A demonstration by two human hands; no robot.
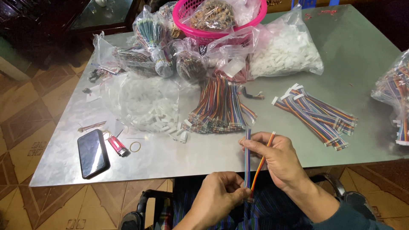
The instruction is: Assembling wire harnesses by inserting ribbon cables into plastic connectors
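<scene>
My right hand (277, 159) pinches the upper part of a thin multicoloured ribbon cable (247, 157), with an orange-red strand (262, 162) split off to the right between its fingers. My left hand (221, 194) grips the same cable at its lower end, below the table's front edge. Both hands sit over my lap in front of the metal table (179, 157). A loose heap of coloured cables (219, 106) lies just beyond them. To the right lies a pile of cables with white plugs fitted (317, 113).
White plastic connectors (157, 113) spill from a clear bag at centre left. A black phone (93, 153), a red lighter (118, 145) and a rubber band (135, 147) lie front left. A pink basket (200, 30) and bags of parts stand at the back. More bagged cables (396, 93) lie at the right edge.
</scene>
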